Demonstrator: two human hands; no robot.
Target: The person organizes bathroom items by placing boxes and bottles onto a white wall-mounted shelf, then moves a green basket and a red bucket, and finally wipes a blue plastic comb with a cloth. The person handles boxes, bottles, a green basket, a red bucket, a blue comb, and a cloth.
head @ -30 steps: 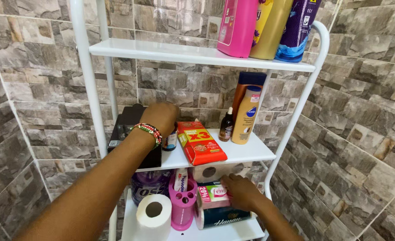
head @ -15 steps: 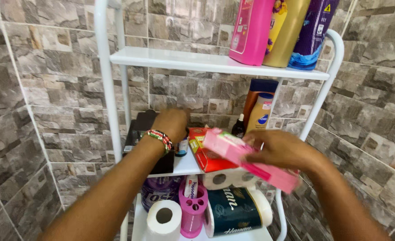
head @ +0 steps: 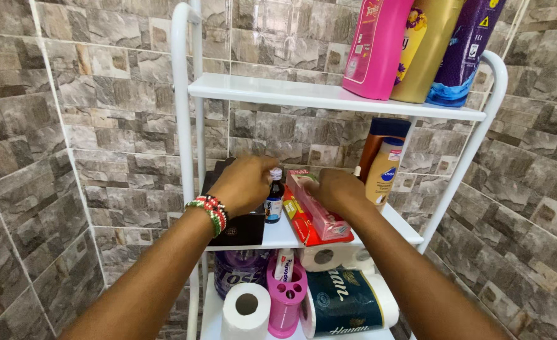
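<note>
Rack (head: 184, 126): a white tube frame with three shelves stands against the stone-tile wall; every place below is told from this rack.
Top shelf (head: 278, 91): at its right end you have a pink bottle (head: 376, 47), a gold bottle (head: 426, 47) and a purple bottle (head: 467, 50), side by side and touching.
Middle shelf (head: 285, 236): this is where both your hands are.
Black box (head: 237, 223): at the left end of the middle shelf, under your left hand.
Red pack (head: 303, 220): flat on the middle shelf, mid-width, with the pink pack lying on it.
Pink pack (head: 316, 208): on the middle shelf, tilted on top of the red pack; its far end is under your right hand.
Orange bottles (head: 385, 164): two, at the right end of the middle shelf, one behind the other.
Bottom shelf: a dark roll pack (head: 341, 302), a white paper roll (head: 246, 311), a pink holder (head: 286, 296) and a purple bottle behind them.
Left hand (head: 244, 182): fingers curled together over the cap of a small dark bottle (head: 274, 198) just right of the black box; you cannot tell whether they pinch it.
Right hand (head: 338, 189): closed on the far end of the pink pack.
Bracelet (head: 210, 211): beaded, on your left wrist.
</note>
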